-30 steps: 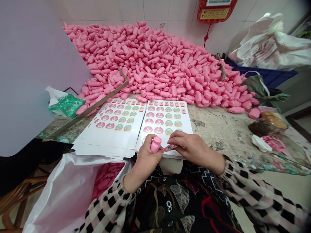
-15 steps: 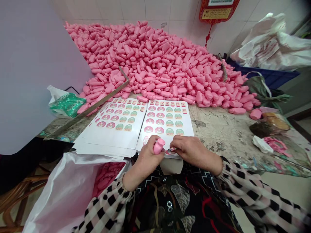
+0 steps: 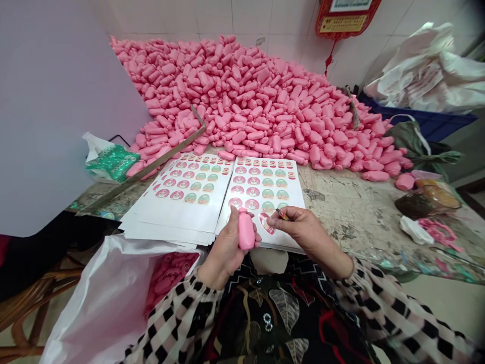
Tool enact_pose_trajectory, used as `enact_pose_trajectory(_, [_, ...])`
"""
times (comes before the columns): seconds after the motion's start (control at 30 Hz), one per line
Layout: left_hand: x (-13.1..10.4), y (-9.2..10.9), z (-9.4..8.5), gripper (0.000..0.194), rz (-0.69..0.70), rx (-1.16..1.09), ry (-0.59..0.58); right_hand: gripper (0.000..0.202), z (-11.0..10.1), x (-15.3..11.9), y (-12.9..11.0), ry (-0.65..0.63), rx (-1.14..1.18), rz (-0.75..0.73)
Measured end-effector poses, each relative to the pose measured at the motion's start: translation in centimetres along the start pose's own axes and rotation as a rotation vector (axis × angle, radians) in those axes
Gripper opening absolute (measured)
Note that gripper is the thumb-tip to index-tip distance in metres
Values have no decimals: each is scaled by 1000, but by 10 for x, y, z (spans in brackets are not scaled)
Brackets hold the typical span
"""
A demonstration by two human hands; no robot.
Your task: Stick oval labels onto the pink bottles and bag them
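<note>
A pink bottle (image 3: 246,231) lies in my left hand (image 3: 226,247), its neck pointing away from me and a plain side facing up. My right hand (image 3: 299,227) pinches a small dark tool with coloured marks (image 3: 282,215), and a pink and white oval sticker (image 3: 267,223) shows at its fingertips. Both hands are over the near edge of the right sticker sheet (image 3: 265,177), which has rows of pink and green round labels. Beside it on the left lies another stack of sticker sheets (image 3: 182,212).
A large heap of pink bottles (image 3: 242,101) fills the back of the worktable (image 3: 341,202). A metal bar (image 3: 151,167) lies at left by a green packet (image 3: 113,162). An open white sack (image 3: 94,303) stands below left. At right are a glass jar (image 3: 439,197) and a blue crate (image 3: 435,124).
My left hand has turned the bottle from neck-up to lying flat. My right hand has moved slightly right and away from the bottle, and the oval sticker now shows at its fingers.
</note>
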State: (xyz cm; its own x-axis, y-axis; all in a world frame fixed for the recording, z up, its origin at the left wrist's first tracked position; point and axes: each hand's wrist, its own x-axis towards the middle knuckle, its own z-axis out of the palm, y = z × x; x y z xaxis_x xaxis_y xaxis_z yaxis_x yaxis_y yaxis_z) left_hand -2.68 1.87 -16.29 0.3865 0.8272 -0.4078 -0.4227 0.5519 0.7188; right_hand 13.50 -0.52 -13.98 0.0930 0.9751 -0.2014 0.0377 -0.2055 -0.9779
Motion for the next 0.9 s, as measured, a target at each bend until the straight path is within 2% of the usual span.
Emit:
enact_pose_trajectory(0.13, [2, -9, 5, 51, -1, -143, 71, 28, 17, -7, 5, 59, 137, 50])
enact_pose_trajectory(0.33, [4, -13, 9, 40, 49, -290, 35, 27, 28, -11, 13, 93, 139, 10])
enact_pose_trajectory(0.9, [3, -14, 13, 52, 64, -249, 26, 33, 37, -10, 23, 75, 142, -17])
